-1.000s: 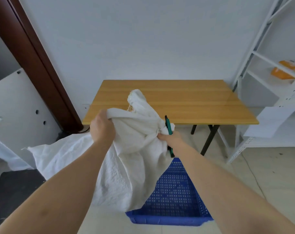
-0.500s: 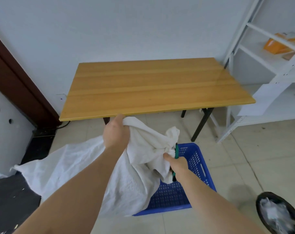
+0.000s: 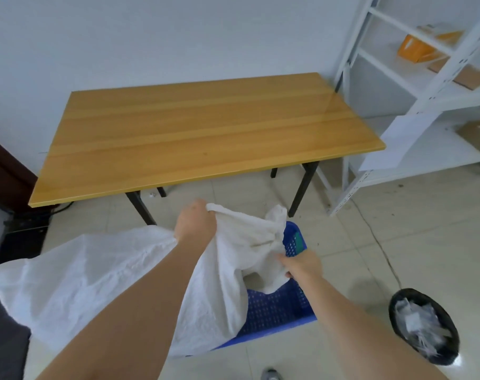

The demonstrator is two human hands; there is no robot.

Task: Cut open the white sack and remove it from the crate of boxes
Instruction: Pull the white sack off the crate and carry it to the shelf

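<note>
The right hand (image 3: 302,263) is clenched on a fold of the crumpled white woven sack (image 3: 140,275), a green-handled cutter (image 3: 297,242) poking out just beyond it. Below both hands sits the blue perforated plastic crate (image 3: 277,311). Farther left, the left hand (image 3: 196,222) grips the sack's bunched top edge.

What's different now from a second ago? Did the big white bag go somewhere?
Both hands lowered the woven white sack from in front of the wooden table down toward the blue plastic crate on the floor. The view tipped down too, bringing a black waste bin into sight. The left hand and right hand still grip the sack; the right also keeps the green-handled cutter.
</note>
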